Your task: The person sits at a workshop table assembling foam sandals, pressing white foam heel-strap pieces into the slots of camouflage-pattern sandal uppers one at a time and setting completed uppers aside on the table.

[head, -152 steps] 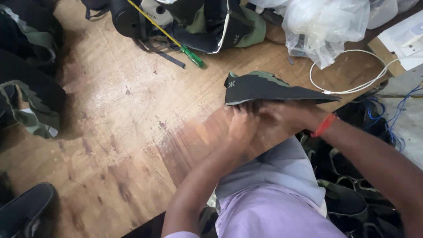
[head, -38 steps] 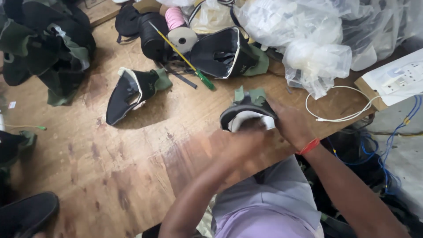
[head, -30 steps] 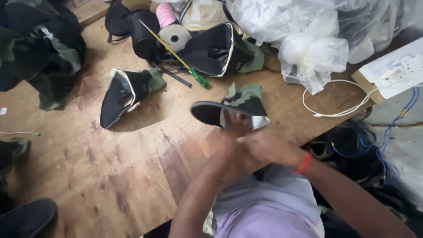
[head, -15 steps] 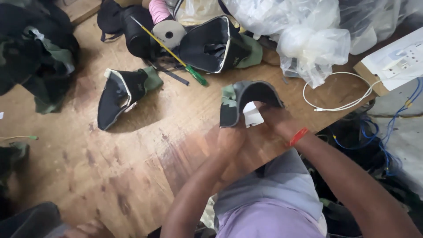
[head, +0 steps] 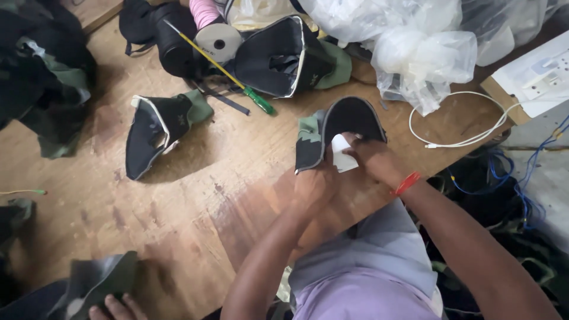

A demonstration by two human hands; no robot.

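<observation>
1. Since half a second ago, little has moved: the black and green camouflage fabric shoe upper (head: pixel 332 133) stays at the wooden table (head: pixel 195 207) edge, curved opening facing up.
2. Left hand (head: pixel 314 185) grips its lower edge, fingers closed; fingertips are hidden.
3. Right hand (head: pixel 372 159) pinches a small white piece (head: pixel 342 155) inside it.
4. Another person's fingers (head: pixel 115 308) are cut off at the bottom.
</observation>
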